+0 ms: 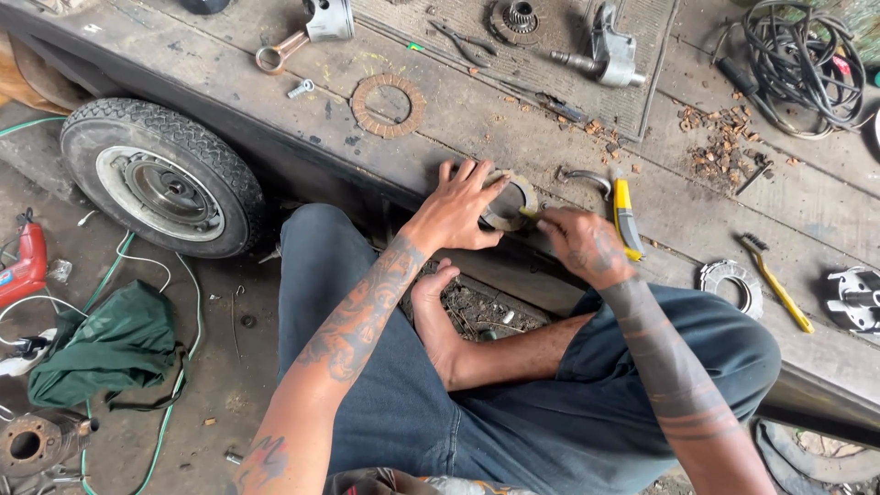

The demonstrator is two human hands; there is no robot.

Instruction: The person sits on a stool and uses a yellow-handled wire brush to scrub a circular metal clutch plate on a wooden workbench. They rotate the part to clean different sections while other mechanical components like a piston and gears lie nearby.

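head view: seated cross-legged in blue jeans [513, 412], knees at six o'clock. left hand [456, 211] spread flat, pinning grey metal ring [510, 203] to wooden plank [477, 119] at centre. right hand [585, 243] pinched shut on small yellow-tipped tool [530, 214] touching ring. yellow utility knife [625, 218] just beside, three o'clock. friction disc [389, 105] at eleven, tyre [165, 179] at nine.

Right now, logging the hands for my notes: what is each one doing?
Left hand: fingers spread, pressing down on the ring-shaped disc.
Right hand: closed on a small yellow-tipped tool at the disc's edge.
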